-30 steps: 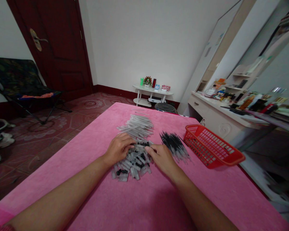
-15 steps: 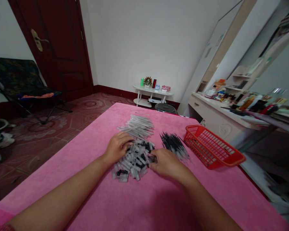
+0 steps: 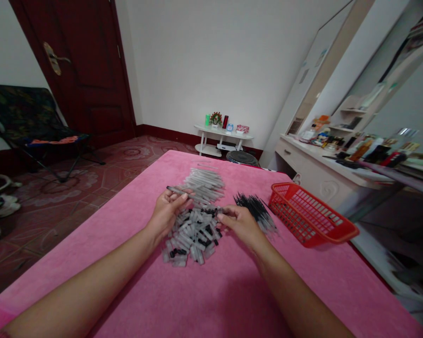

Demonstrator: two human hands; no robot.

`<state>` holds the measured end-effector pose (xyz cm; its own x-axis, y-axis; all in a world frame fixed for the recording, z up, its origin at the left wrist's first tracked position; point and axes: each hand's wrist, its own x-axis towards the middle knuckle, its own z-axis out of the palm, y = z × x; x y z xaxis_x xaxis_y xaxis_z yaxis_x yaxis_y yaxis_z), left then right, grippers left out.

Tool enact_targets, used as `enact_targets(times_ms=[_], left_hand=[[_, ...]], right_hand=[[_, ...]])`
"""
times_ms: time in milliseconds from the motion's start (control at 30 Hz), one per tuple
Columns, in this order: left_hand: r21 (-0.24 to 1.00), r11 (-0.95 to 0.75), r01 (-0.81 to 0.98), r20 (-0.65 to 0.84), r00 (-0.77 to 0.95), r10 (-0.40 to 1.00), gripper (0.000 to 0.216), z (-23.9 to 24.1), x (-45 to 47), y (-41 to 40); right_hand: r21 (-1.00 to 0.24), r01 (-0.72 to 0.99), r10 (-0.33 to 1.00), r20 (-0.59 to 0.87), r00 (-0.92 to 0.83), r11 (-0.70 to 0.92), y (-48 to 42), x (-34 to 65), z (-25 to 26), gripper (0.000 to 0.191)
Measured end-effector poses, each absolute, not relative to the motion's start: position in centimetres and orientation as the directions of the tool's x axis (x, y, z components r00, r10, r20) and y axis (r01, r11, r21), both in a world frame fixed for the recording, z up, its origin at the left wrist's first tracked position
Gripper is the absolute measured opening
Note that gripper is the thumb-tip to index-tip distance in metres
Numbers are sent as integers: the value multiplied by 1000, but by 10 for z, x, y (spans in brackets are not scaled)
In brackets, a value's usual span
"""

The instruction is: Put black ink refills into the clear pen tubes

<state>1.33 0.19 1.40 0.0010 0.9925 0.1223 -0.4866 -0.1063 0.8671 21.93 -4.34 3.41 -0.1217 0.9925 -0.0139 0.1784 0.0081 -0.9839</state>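
Observation:
My left hand point(image 3: 167, 211) is closed, its thumb and fingers pinching a clear pen barrel point(image 3: 176, 190) with a dark end that points left. My right hand point(image 3: 238, 220) is closed in a pinch at the right edge of the loose pile. A small clear and dark piece, apparently a pen cap, shows at its fingertips. Between the hands lies a heap of clear pen caps point(image 3: 192, 234) mixed with small black pieces. Behind it is a stack of clear pen barrels point(image 3: 206, 183). Dark-tipped pen refills point(image 3: 255, 211) lie right of my right hand.
A red plastic basket point(image 3: 312, 216) stands at the right side of the pink-covered table point(image 3: 155, 291). Beyond the table are a small white stand point(image 3: 223, 133) and a dark round stool point(image 3: 242, 157). A folding chair point(image 3: 31, 117) is at left, a cluttered dresser point(image 3: 313, 164) at right.
My left hand has risen from the heap's left edge and turned, now showing a pen barrel in its fingers. My right hand has moved slightly up along the heap's right edge.

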Motion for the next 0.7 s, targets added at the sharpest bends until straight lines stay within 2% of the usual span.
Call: enact_targets(times_ms=[233,467,600,700], left_hand=[[857,-24,-515,55,45,997,35,15,18,-3],[869,-17,-494,53,59,997,45,15,21,-8],[875,-23,-484,59,59,997,45,14,21,-9],[878,-27,-477,59,52,997,43,15,22,-9]], right_hand=[[-990,135,990,-50,-130,-32,-43,218,30,34],[-888,384,967,218,-136,254,-42,216,22,17],[-820,479,950,275,-151,313,-43,216,24,17],[-719,606,935,327,-138,341,-45,217,28,18]])
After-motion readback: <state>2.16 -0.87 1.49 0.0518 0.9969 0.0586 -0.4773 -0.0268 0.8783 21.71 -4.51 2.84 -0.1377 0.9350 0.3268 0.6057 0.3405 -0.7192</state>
